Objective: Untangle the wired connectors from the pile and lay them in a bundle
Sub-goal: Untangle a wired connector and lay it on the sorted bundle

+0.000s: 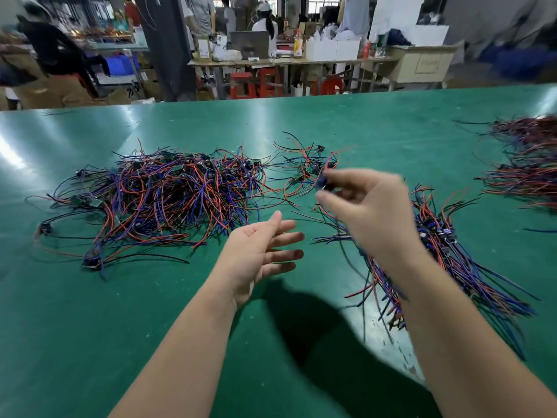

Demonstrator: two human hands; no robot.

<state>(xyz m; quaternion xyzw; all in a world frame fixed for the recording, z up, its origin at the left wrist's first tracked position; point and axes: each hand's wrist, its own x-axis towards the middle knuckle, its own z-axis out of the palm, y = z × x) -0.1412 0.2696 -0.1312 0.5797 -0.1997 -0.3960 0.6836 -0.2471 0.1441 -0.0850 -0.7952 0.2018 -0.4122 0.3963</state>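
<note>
The right hand point(367, 212) is raised above the table, thumb and forefinger pinching 1 small blue connector point(321, 183), probably lifted so that its wires hang free of the tangle. The left hand point(259, 254) is open, fingers straight and holding nothing, seemingly ready to take the trailing wires.

The pile point(168, 194) of red, blue and black leads lies on the green table point(90, 327), left of both hands. The bundle point(446, 251), its wires roughly parallel, lies under and beyond the right forearm, close enough for a short drop.

The right hand is blurred, so the exact grip is unclear, and it hides the held piece's wires. The forearm covers part of the bundle. A further heap point(527, 164) is cut off at the right edge.
</note>
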